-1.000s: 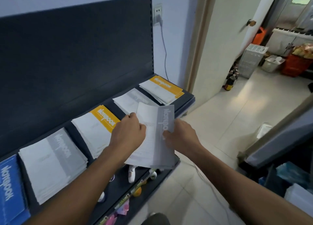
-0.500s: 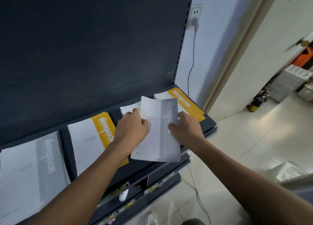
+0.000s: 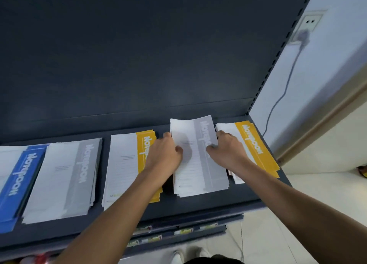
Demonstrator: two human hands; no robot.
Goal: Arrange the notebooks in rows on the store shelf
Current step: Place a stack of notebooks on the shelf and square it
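**Grey-and-white paper notebook stack (image 3: pixel 200 164), gripped both sides**

Head view: the stack lies on the dark metal shelf (image 3: pixel 198 206), long axis running front to back. The left hand (image 3: pixel 164 154) clasps its left edge, the right hand (image 3: pixel 226 150) its right edge.

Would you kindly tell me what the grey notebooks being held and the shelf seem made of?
The grey notebooks look like paper with thin matte card covers: the top one bows at its far end. The shelf looks like dark painted metal, likely steel: slotted upright, dull sheen.
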